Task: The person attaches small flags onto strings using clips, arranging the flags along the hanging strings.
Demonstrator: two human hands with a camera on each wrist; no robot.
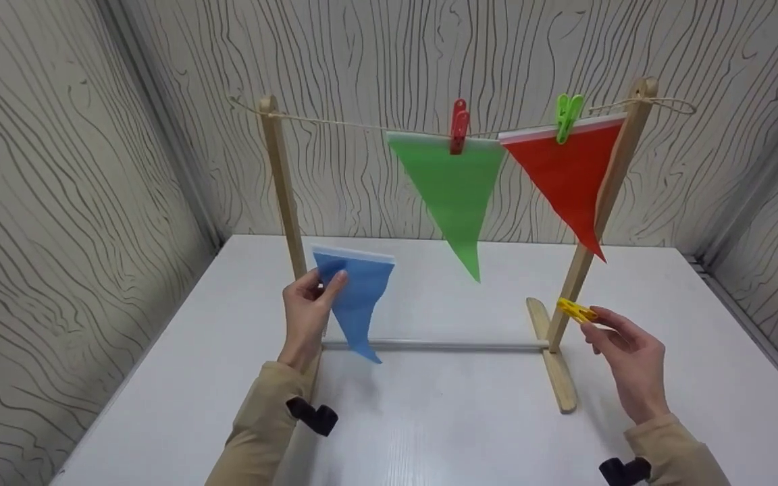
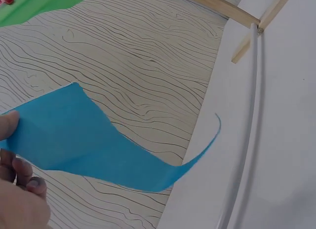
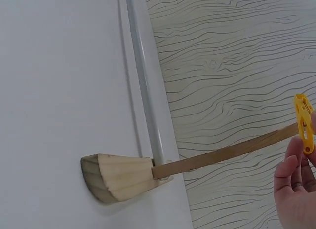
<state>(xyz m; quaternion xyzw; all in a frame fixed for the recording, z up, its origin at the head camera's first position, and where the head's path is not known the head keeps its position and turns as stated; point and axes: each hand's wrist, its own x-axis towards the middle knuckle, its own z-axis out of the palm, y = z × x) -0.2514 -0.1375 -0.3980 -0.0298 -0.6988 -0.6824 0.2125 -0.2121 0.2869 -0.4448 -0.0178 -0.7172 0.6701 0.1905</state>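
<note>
Near the left post, my left hand [image 1: 306, 310] pinches a blue triangular pennant [image 1: 362, 287] close to its white top edge, thumb in front. The pennant's tip hangs down and curls, as the left wrist view shows. On the right, my right hand [image 1: 635, 358] pinches a yellow clothespin [image 1: 575, 311] between thumb and fingers, in front of the right post's lower part. Above, a green pennant [image 1: 453, 189] hangs from a string [image 1: 342, 123] under a red clothespin [image 1: 458, 127]. Beside it a red pennant [image 1: 575, 169] hangs under a green clothespin [image 1: 568, 118].
The string is tied between a left wooden post [image 1: 282, 182] and a right wooden post [image 1: 615, 182]. A white rod [image 1: 443, 345] joins them low down, and a wooden foot [image 1: 560, 381] rests on the white table [image 1: 450, 432]. Patterned panels [image 1: 362, 54] stand behind and at the sides.
</note>
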